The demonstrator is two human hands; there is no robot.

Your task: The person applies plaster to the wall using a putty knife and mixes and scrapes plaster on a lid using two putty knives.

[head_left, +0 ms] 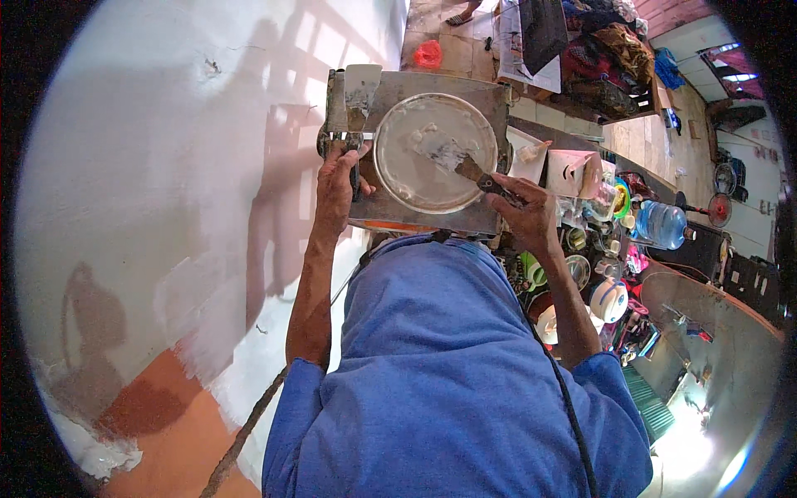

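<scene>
A round container (397,184) of whitish-grey paste stands on a small grey tabletop (490,104) in front of me. My right hand (527,207) is closed around the dark handle of a putty knife (471,169). Its smeared blade lies in the paste, right of the middle. To the left of the container, my left hand (339,183) grips the dark handle of a wider putty knife (362,87). That blade is pale, streaked with paste and points away from me over the tabletop's far left corner. Part of its handle is hidden by the fingers.
At my left rises a wall (166,166) coated white, with an orange patch (158,398) low down. On the right are crowded household things, among them a large blue water bottle (662,225) and a white round pot (609,300). A red object (427,54) lies on the floor beyond.
</scene>
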